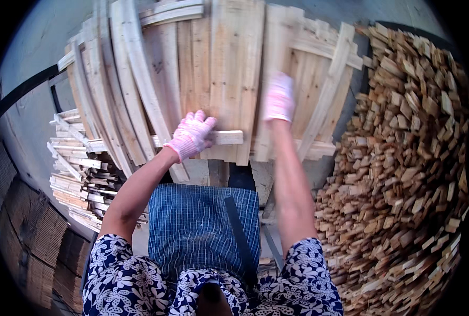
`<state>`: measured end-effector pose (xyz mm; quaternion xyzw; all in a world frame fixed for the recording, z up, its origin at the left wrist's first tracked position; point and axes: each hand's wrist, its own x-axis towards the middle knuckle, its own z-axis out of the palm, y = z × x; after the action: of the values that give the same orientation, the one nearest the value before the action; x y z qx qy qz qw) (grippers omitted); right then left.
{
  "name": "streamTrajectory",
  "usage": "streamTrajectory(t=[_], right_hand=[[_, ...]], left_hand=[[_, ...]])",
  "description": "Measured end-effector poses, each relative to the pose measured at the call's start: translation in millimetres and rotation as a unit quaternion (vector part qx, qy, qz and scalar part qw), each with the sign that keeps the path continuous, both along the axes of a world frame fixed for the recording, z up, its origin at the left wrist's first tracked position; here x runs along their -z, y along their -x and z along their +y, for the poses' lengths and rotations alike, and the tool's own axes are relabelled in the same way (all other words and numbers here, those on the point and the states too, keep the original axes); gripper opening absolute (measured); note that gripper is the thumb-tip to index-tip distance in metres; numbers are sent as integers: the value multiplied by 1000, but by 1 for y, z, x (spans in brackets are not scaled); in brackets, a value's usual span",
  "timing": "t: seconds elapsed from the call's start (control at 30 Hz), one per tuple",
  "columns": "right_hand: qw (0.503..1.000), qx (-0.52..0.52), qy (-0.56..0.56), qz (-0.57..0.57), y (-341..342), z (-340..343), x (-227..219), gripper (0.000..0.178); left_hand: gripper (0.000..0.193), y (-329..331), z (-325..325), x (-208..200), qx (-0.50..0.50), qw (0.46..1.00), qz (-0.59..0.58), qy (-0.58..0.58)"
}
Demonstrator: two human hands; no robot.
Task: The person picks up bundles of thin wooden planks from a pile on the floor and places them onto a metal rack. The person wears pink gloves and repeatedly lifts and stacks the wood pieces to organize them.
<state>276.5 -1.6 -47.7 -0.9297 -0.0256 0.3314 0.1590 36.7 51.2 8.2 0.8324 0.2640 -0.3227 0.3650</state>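
Note:
Both my hands wear pale pink-and-white knitted gloves. My left hand (192, 136) lies across a short wooden crosspiece (228, 137), its fingers stretched out toward the upright boards beyond. My right hand (279, 99), smeared by motion, is closed at a long pale wooden board (283, 39) that is blurred as well; its fingers do not show clearly. Between the hands, several flat wooden boards (229, 79) lie side by side, running away from me. The near ends of some boards stick out past the crosspiece.
To the left, loose narrow wooden strips (124, 79) lie slanting over the boards. Stacked slats (76, 174) stand below them. A tall pile of cut wood pieces (397, 174) fills the right side. A blue checked cloth (203, 226) covers my lap. Brown stacked bundles (39, 237) stand at the lower left.

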Motion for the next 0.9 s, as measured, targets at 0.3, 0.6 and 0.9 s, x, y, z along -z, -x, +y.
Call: streamTrajectory(t=[0.3,0.6,0.9], right_hand=[[939,-255,1,-229,-66,-65,-35,63],[975,-153,-159,-20,22,-35,-82,87],[937,-315,-152,-27,204,52,-36,79]], left_hand=[[43,8,9,4,-26,998,-50,-3],[51,19,2,-17,-79,996,16,28],[55,182,65,-62,-393,857,-88,-321]])
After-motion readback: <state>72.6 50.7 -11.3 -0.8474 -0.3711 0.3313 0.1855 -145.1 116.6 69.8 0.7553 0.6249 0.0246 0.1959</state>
